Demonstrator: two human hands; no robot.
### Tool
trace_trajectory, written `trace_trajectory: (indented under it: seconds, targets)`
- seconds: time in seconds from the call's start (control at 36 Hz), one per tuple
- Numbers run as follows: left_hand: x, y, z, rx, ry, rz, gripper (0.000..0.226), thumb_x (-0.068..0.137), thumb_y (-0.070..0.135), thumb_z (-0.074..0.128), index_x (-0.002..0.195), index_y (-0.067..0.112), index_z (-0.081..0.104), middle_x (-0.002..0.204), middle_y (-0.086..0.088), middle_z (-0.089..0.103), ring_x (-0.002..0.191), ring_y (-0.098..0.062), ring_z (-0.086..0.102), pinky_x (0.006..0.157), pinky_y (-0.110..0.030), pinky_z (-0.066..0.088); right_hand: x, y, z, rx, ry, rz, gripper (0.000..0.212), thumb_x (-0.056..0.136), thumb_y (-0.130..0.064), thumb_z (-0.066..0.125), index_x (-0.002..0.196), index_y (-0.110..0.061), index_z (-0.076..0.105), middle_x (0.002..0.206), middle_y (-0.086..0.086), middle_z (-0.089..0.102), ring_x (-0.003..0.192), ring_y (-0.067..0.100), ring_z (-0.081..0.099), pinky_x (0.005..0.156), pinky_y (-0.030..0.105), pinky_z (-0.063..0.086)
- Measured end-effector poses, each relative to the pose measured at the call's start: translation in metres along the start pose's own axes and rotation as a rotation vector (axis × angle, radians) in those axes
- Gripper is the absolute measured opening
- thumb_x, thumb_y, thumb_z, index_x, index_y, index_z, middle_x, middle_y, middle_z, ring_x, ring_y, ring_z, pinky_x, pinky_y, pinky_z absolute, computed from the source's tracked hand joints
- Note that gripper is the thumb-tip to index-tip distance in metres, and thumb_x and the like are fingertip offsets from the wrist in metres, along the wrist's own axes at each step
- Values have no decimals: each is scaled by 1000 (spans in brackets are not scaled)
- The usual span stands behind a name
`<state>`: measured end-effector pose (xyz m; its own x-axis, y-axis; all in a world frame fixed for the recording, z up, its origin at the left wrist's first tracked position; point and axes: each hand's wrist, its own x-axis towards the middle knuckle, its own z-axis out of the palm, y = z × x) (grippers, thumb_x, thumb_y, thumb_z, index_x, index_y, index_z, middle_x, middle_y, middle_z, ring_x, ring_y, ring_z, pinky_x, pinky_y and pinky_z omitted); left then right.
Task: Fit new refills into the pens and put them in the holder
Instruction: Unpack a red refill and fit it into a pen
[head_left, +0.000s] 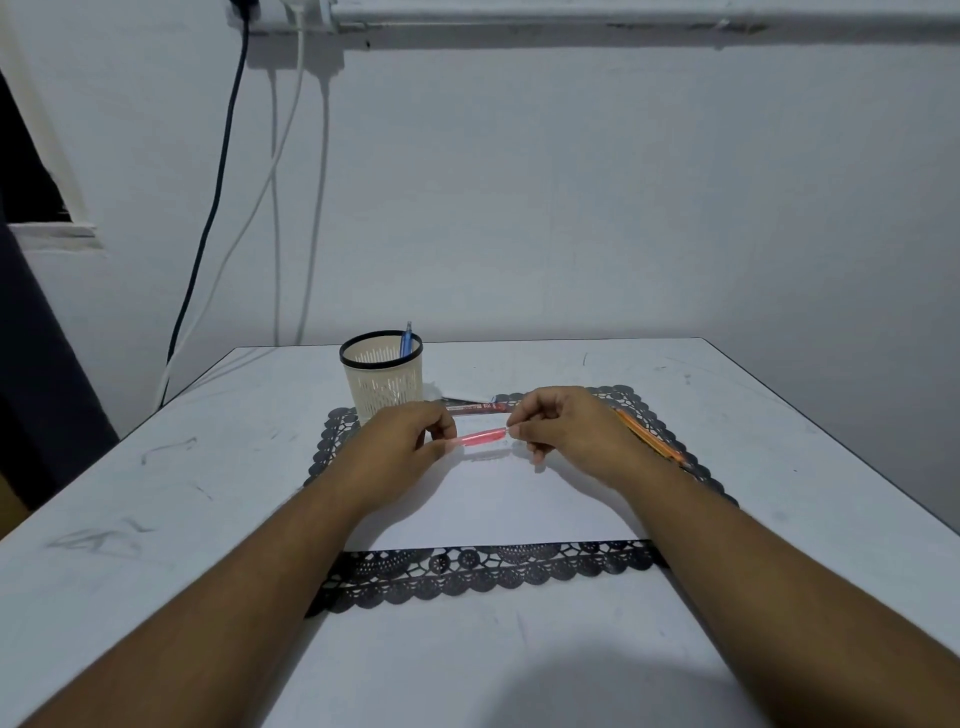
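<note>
**Red pen held at both ends above the mat; one blue pen already in the holder**

The white table (779, 415) fills the lower frame, with a black lace-edged mat (483, 574) laid at its centre, apparently as the work area. At the mat's upper left corner stands the cream mesh holder (382, 382), one blue pen (405, 340) upright inside it. A packet, probably of refills (475, 407), lies flat just behind the hands. An orange pen (652, 434) lies along the mat's right edge, apparently awaiting its turn.

At mid-frame, the red pen (480, 437) is held level above the mat. The left hand (405, 441) pinches its left end with curled fingers; the right hand (561, 428) pinches its right end between thumb and fingertip. The opposed grips suggest twisting or pulling the barrel apart. Whether a refill is inside cannot be told.
</note>
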<state>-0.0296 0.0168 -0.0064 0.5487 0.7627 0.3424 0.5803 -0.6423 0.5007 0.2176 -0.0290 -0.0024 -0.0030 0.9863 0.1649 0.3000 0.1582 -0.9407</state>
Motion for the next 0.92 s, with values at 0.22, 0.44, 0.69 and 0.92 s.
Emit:
trace_trajectory:
  seconds: [0.22, 0.44, 0.69, 0.92]
  targets:
    - [1, -2, -2, 2, 11, 49, 12, 98, 26, 66, 88, 33, 64, 88, 17, 64, 77, -13, 56, 71, -37, 48, -1, 0, -3, 12, -65, -12, 4, 92, -1, 73, 95, 1, 74, 70, 13, 68, 60, 21, 63, 62, 33, 57]
    - [1, -5, -1, -73, 57, 74, 9, 97, 26, 68, 91, 32, 67, 86, 16, 64, 75, -12, 55, 68, -35, 47, -1, -1, 3, 350, -39, 110, 8, 87, 5, 75, 89, -3, 74, 78, 13, 70, 63, 17, 61, 61, 27, 56]
    - [1, -3, -1, -91, 88, 38, 8, 98, 27, 67, 92, 33, 67, 85, 16, 64, 75, -11, 54, 67, -30, 45, -3, -5, 7, 621, -23, 256, 5, 89, -1, 75, 87, -3, 71, 71, 8, 65, 59, 12, 57, 53, 18, 55]
    - [1, -4, 0, -78, 89, -38, 8, 98, 29, 66, 91, 31, 66, 86, 6, 66, 79, -20, 58, 72, -41, 51, 3, 2, 4, 784, 147, 403, 7, 84, -2, 78, 86, -1, 72, 72, 10, 68, 58, 12, 62, 53, 19, 58]
